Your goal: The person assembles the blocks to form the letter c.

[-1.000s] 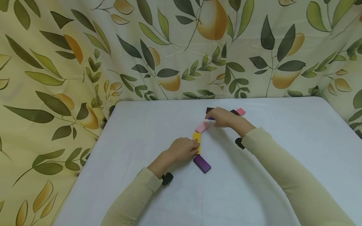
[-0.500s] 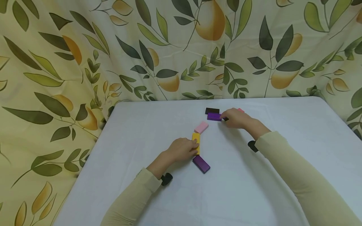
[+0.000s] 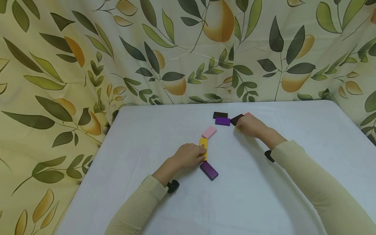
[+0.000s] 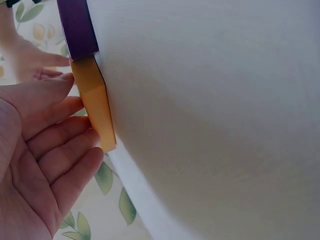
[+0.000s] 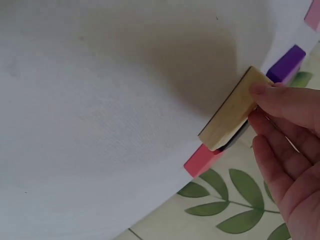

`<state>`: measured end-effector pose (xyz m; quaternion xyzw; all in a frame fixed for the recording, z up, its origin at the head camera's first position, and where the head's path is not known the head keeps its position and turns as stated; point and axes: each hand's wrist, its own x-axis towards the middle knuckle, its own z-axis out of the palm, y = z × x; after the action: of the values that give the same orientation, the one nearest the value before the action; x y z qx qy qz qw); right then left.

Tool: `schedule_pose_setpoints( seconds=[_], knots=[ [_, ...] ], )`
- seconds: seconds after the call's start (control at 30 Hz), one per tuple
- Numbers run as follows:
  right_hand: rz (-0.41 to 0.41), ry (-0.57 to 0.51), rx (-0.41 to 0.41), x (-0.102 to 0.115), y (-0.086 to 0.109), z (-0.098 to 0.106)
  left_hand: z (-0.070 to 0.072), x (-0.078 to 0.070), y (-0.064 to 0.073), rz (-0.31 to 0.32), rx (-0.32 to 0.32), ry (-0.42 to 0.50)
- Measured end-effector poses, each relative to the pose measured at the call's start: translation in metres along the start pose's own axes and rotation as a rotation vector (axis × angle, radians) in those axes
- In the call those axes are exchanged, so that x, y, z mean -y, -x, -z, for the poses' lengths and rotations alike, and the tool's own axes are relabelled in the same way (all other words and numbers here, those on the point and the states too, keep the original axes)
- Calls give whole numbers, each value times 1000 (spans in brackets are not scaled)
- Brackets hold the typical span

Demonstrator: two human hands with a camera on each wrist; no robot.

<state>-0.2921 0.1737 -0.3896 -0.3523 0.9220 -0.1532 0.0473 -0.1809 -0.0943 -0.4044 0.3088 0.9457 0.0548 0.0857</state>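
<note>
With the left hand (image 3: 188, 155), fingers loose, I touch the yellow block (image 4: 95, 102) on the counter (image 3: 132, 137). With the right hand (image 3: 251, 126), I pinch a tan block (image 5: 232, 110). A bright purple block (image 3: 222, 121) sits near those fingers.

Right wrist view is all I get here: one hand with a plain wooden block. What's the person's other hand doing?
Observer: The left hand has its fingers on a yellow block.
Operator: Oh! Is there anything at the end of it closest to the person?
Observer: Yes, a dark purple block, lying at a slant.
Operator: And what's just beyond that bright purple block I can see?
Observer: The head view shows a black block there.
</note>
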Motion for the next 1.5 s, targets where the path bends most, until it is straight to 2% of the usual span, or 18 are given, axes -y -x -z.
schedule_pose_setpoints(
  seconds=[0.17, 0.33, 0.4, 0.53, 0.77, 1.0, 1.2, 1.5],
  knots=[
    [-25, 48, 14, 6, 10, -3, -1, 0, 0, -2, -1, -3],
    [45, 101, 3, 11, 16, -5, -1, 0, 1, -16, -22, -13],
    [40, 111, 4, 13, 18, -6, -2, 0, 1, -18, -28, -11],
    [26, 107, 23, 20, 24, -8, -1, 0, 1, -14, -28, -5],
    [72, 106, 22, 32, 34, -11, 0, 0, 2, -13, -20, 2],
    [33, 80, 58, 44, 39, -12, -1, 0, 1, -24, -23, -21],
    [47, 51, 33, 55, 44, -14, -1, -1, -1, -37, -31, -51],
    [0, 34, 33, 70, 50, -17, 1, -3, -1, -28, -11, -49]
  ],
)
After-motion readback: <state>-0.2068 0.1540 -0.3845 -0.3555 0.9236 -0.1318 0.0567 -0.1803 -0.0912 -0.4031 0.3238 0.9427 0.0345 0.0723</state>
